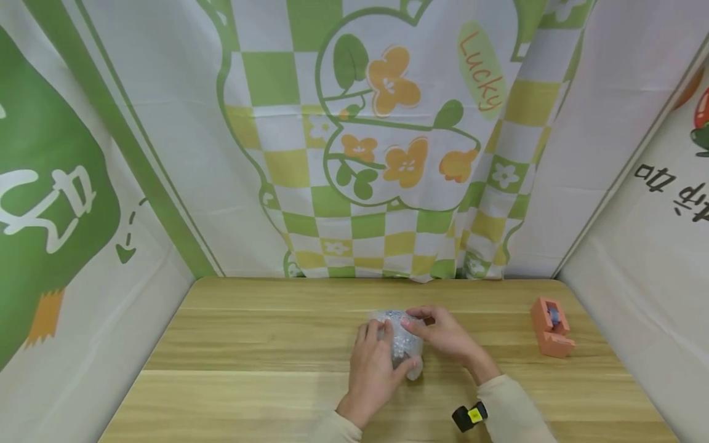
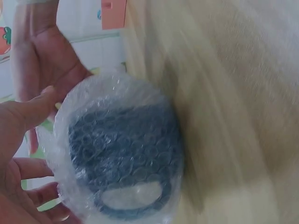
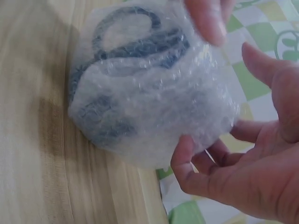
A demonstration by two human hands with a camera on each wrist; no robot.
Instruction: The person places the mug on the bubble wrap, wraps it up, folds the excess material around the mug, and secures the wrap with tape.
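A dark mug (image 2: 126, 140) wrapped in clear bubble wrap (image 3: 154, 116) stands on the wooden table, its handle showing through the layers. My left hand (image 1: 370, 366) holds the bundle from the left, fingers over its far side and thumb along the near side. On the right, my right hand (image 1: 448, 335) has bent fingers against the wrap's edge. The right wrist view shows those fingers (image 3: 184, 161) touching the plastic, with the thumb standing off it. Folded wrap covers much of the mug's body.
An orange tape dispenser (image 1: 548, 332) with a blue roll stands at the table's right. A black device with a yellow label (image 1: 469, 416) sits by my right sleeve. Patterned cloth (image 1: 388, 240) hangs along the table's back edge; printed walls flank both sides.
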